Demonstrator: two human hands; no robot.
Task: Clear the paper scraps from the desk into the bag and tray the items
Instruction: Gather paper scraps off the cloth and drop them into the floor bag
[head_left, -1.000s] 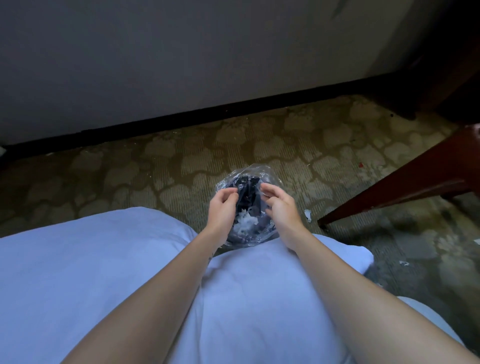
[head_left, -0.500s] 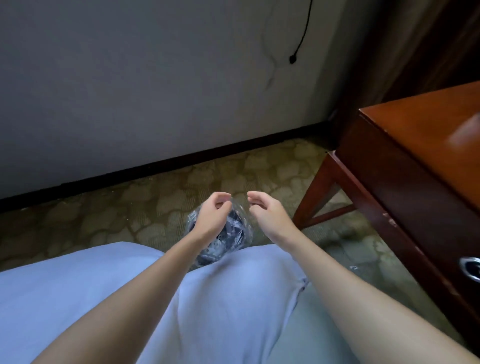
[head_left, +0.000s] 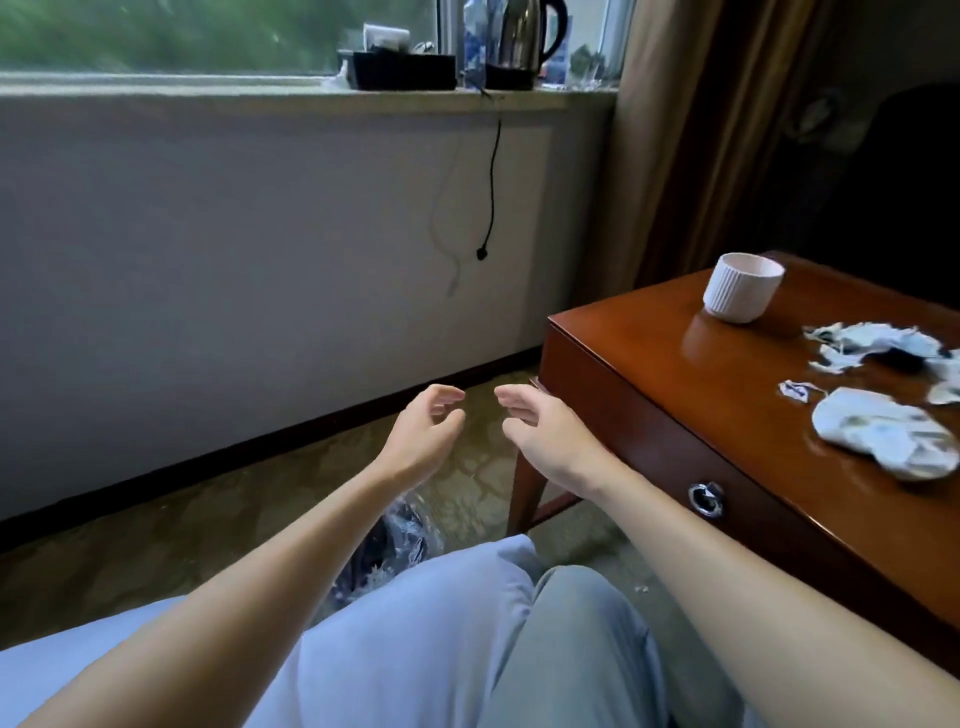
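My left hand (head_left: 423, 431) and my right hand (head_left: 540, 431) hover side by side in mid-air, fingers loosely curled, holding nothing. Below them a clear plastic bag (head_left: 395, 545) with dark and white scraps inside lies on the carpet by my knee, partly hidden by my left forearm. On the wooden desk (head_left: 675, 364) to the right lie torn paper scraps (head_left: 878, 348), a crumpled white paper wad (head_left: 883, 436) and a white ribbed cup (head_left: 743, 286). Both hands are left of the desk's corner, apart from everything.
A desk drawer with a metal ring pull (head_left: 705, 500) faces me. A windowsill holds a black tray (head_left: 402, 70) and a steel kettle (head_left: 524, 36); a black cord (head_left: 491, 182) hangs down the wall. A brown curtain (head_left: 675, 130) hangs behind the desk. Small scraps (head_left: 641, 588) dot the carpet.
Both hands let go of the bag, which dropped to the floor by my knee. My view swung up and right, bringing the desk top, cup and scraps into sight.
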